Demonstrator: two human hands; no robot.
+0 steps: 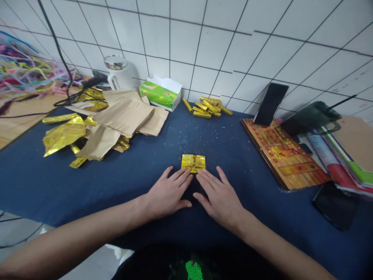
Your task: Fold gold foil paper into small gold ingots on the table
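Note:
A small folded gold foil paper (pixel 193 162) lies flat on the dark blue cloth (pixel 227 144) in front of me. My left hand (pixel 168 192) rests palm down on the cloth, fingers stretched out, with the fingertips at the paper's near left edge. My right hand (pixel 218 194) lies flat beside it, fingers spread, fingertips touching the paper's near right edge. Neither hand grips anything.
A pile of folded gold pieces (pixel 207 107) sits by the tiled wall. Loose gold sheets (pixel 62 134) and brown paper (pixel 125 114) lie at left, with a green tissue box (pixel 159 93) and white mug (pixel 118 72). At right are stacked printed sheets (pixel 287 155), a propped phone (pixel 270 104) and another phone (pixel 335 206).

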